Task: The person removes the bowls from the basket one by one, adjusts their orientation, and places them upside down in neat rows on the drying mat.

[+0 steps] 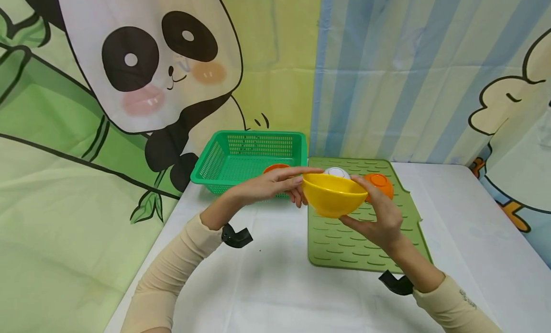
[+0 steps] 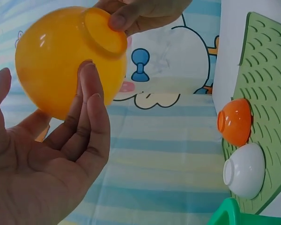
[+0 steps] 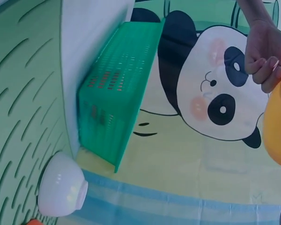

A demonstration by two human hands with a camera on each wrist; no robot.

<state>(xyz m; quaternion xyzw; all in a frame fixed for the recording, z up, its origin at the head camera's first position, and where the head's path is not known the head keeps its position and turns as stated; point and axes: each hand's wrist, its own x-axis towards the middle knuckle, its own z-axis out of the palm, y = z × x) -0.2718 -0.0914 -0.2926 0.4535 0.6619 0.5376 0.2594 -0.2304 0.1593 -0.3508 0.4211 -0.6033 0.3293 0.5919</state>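
Observation:
A yellow bowl (image 1: 333, 196) is held up over the table, its opening upward in the head view. My right hand (image 1: 383, 218) grips it from the right, thumb at the base and fingers at the rim. On the other side, my left hand (image 1: 275, 183) has its index finger stretched along the rim. In the left wrist view, the left hand's (image 2: 61, 154) fingers reach out in front of the bowl's (image 2: 61, 51) side. Only part of the bowl (image 3: 278, 129) enters the right wrist view.
A green basket (image 1: 205, 166) stands at the back left, with an orange item (image 1: 275, 167) showing inside. Behind the yellow bowl, a white bowl (image 1: 337, 172) and an orange bowl (image 1: 380, 182) lie upside down on a green mat (image 1: 344, 249). Printed curtains hang behind the white table (image 1: 258, 285).

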